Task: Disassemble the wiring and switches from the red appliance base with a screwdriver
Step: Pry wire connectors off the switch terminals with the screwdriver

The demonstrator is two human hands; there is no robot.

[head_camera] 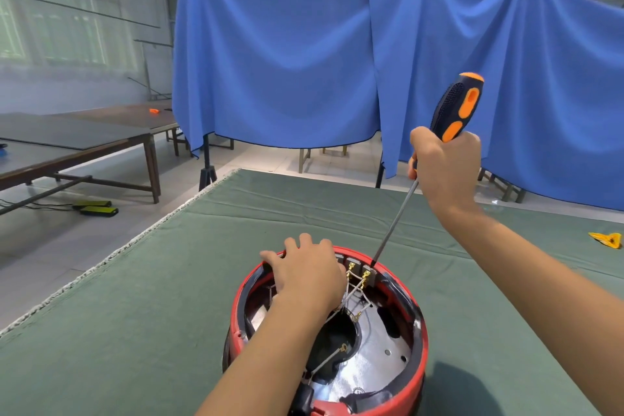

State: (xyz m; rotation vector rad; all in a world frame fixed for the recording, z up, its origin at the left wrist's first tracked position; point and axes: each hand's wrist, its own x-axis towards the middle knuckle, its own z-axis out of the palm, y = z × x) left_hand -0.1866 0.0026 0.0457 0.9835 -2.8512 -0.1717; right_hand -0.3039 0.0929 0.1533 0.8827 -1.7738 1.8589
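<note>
While the red appliance base (pixel 324 341) sits at the near edge of the green-covered bench (pixel 169 280), at about six o'clock from the bench's middle, the left hand (pixel 305 272) rests on its far rim, fingers spread and draped over the edge. The right hand (pixel 445 169) is clamped in a fist around the screwdriver (pixel 454 111), gripping the lower end of the black-and-orange handle. Its long axis slants from one o'clock down to seven, tip down against the row of switches (pixel 358 267) with brass terminals inside the far rim. Thin wiring (pixel 351 297) crosses from there into the open shell.
</note>
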